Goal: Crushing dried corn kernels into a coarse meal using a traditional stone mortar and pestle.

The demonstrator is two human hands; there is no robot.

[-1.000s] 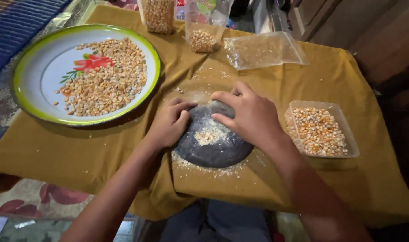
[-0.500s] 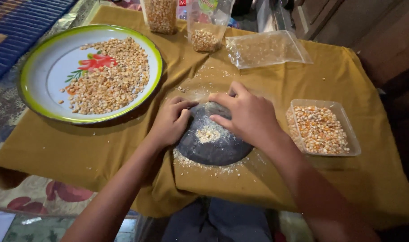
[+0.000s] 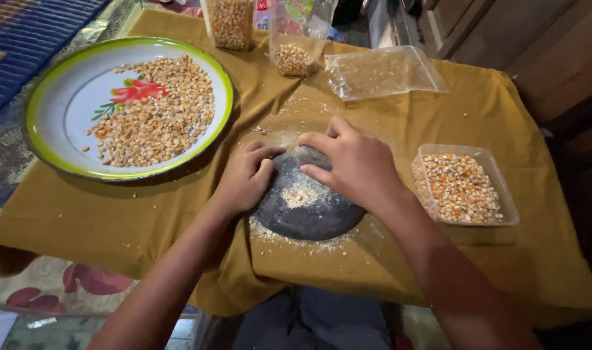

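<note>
I see both hands on the dark grinding stone (image 3: 307, 210), which sits at the near-centre of the bench (image 3: 114, 223). Left hand (image 3: 244, 178) is curled shut against the stone's left edge; right hand (image 3: 354, 165) lies over the far right part w/ fingers bent, pressing something under the palm, can't tell what, prob. a hand stone. Progress, as I judge it: only a small patch of pale crushed corn (image 3: 300, 193) on the stone and a thin line of meal spilled along its near rim, so grinding looks early. Lots left: whole kernels heaped on the round enamel tray (image 3: 56, 97) far left, more in the clear plastic tub (image 3: 477, 154) just right of the stone, plus two part-filled bags (image 3: 294, 39) at the far edge and a flat clear bag (image 3: 383, 71) near them. Bench is covered w/ a mustard cloth, dusted w/ crumbs. Room: patterned floor mat on the left, dark wooden furniture far right.
</note>
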